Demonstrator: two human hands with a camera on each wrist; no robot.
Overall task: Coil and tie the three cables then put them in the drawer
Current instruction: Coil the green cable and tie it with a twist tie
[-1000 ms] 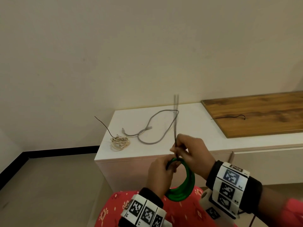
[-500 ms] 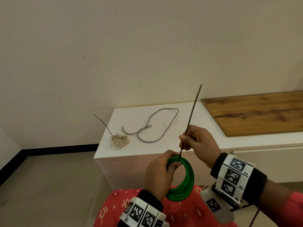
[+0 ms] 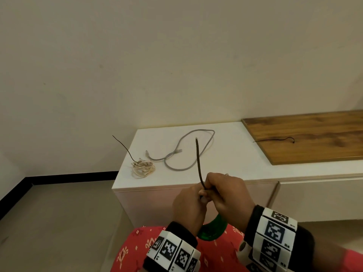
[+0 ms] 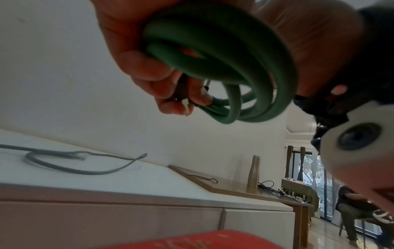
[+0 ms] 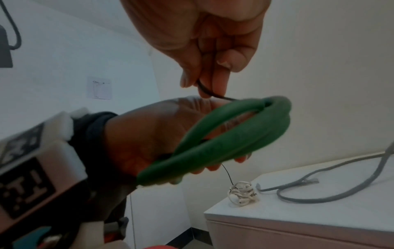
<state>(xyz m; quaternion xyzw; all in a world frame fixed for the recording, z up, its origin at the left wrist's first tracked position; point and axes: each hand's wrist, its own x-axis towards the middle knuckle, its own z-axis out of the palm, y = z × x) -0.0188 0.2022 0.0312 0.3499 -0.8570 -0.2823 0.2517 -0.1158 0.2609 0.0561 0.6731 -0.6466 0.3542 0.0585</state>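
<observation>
The left hand [image 3: 187, 207] grips the coiled green rubber-sheathed cable [image 4: 224, 55] above the lap, near the white desk [image 3: 231, 163]; the right hand [image 3: 225, 195] pinches a thin dark wire tie [image 3: 198, 161]. Wrapping snugly should prevent the loops springing apart.

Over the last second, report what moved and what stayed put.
The right hand swung the dark tie wire from leaning right to leaning left, closing on the left hand, which holds the green coil, now lower. The grey cable and white bundle stayed.
</observation>
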